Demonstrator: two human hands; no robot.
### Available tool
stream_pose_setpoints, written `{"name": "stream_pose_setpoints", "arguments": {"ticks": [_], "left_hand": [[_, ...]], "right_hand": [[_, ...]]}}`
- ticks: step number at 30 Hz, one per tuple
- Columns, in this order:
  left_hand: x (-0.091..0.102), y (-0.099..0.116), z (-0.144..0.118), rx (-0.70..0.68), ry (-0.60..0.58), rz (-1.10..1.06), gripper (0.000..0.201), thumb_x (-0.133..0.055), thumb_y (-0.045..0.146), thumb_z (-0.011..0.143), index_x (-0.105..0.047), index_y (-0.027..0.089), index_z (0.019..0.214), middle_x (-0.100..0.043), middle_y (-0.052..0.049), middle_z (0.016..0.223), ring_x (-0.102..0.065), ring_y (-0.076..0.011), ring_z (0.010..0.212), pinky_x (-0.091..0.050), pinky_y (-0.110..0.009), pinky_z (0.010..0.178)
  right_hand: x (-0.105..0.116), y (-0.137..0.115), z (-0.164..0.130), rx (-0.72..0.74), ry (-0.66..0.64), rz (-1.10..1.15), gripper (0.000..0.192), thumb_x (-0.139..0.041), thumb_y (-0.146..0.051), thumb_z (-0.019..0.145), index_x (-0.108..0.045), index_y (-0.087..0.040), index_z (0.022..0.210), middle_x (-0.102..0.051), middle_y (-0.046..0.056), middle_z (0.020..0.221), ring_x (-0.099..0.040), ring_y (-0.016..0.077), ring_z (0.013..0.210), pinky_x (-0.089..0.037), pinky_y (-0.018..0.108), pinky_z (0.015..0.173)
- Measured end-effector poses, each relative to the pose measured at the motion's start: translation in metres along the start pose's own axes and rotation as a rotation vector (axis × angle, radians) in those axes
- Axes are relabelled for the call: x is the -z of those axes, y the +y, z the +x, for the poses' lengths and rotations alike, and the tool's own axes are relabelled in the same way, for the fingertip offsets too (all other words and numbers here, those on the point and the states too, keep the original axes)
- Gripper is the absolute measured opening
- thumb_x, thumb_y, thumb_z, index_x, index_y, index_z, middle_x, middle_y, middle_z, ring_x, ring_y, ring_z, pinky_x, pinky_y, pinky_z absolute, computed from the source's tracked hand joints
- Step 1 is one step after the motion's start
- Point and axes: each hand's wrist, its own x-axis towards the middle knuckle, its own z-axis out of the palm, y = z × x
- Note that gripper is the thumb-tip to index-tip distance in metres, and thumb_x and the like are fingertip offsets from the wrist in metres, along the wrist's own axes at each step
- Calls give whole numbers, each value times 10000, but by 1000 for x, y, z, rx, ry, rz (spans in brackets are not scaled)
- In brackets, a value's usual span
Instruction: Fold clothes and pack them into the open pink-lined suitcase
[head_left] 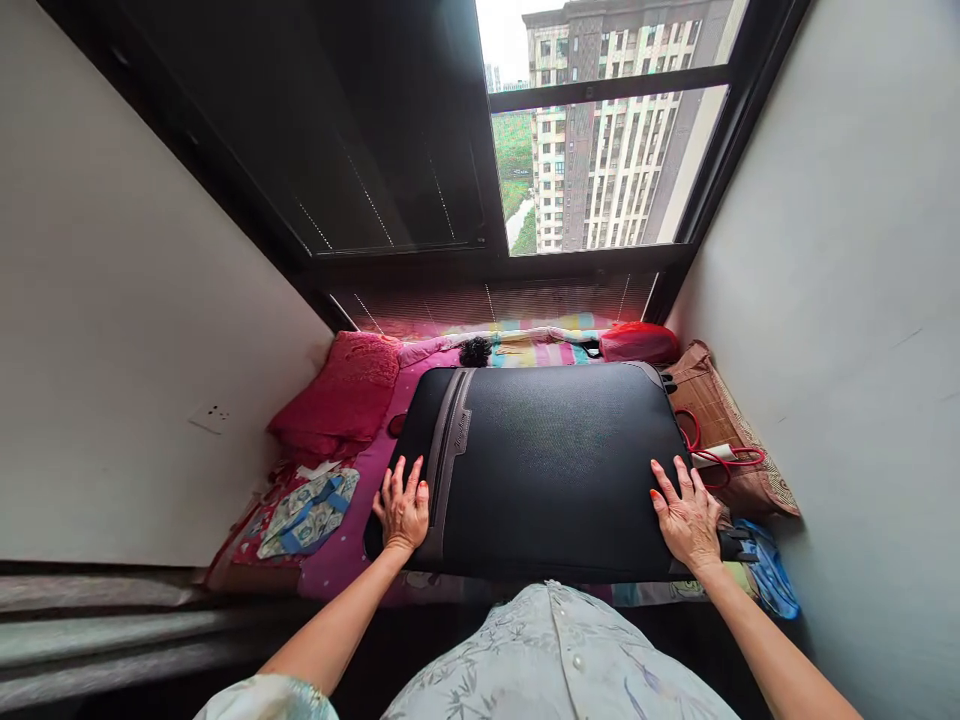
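The setting is a narrow window alcove between two pale walls, closed at the far end by a dark-framed window (607,150) that looks out on high-rise buildings. The surface is a low bed (352,545) covered by a magenta patterned sheet, with a striped cloth at the window end. A black suitcase (540,465) lies flat on the bed, in the middle, and takes up most of its width. Its long axis runs left to right, across the alcove and parallel to the window. The wheels (739,545) are at the right-hand end; the grey trim strip and the logo are near the left-hand end. The left hand (403,510) rests palm-down on the near left corner of the case, fingers spread and flat, its grip open and closed on nothing. The right hand (686,515) rests likewise on the near right corner, fingers spread, grip open, holding nothing. A red pillow (341,395) lies left of the case, with a blue-and-white patterned cloth (307,515) nearer the person. A red bag (637,342) sits at the far right corner, and a woven brown bag (720,430) with red cord leans against the right wall.
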Motion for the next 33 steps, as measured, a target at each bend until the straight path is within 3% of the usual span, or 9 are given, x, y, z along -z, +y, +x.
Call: {"name": "stream_pose_setpoints", "arguments": {"ticks": [25, 28, 33], "left_hand": [[4, 3, 1, 49, 45, -90, 528, -336, 290, 1024, -568, 247, 1496, -454, -106, 1608, -371, -302, 1495, -288, -500, 1212], [7, 8, 1, 127, 44, -83, 516, -357, 289, 1027, -558, 237, 1500, -455, -137, 1595, -427, -306, 1456, -314, -515, 1193], [10, 5, -1, 382, 30, -57, 529, -373, 362, 1042, -510, 210, 1530, -501, -203, 1526, -494, -374, 1386, -353, -628, 1129]], "right_hand": [[5, 0, 2, -9, -29, 32, 582, -333, -454, 1052, -255, -450, 1629, -315, 64, 1689, -351, 373, 1480, -415, 614, 1064], [5, 0, 3, -9, -19, 52, 577, -340, -454, 1052, -290, -427, 1627, -323, 82, 1685, -355, 382, 1477, -410, 622, 1073], [9, 3, 7, -6, -40, 98, 576, -330, -472, 1046, -315, -429, 1620, -354, 87, 1668, -374, 393, 1464, -422, 646, 1061]]}}
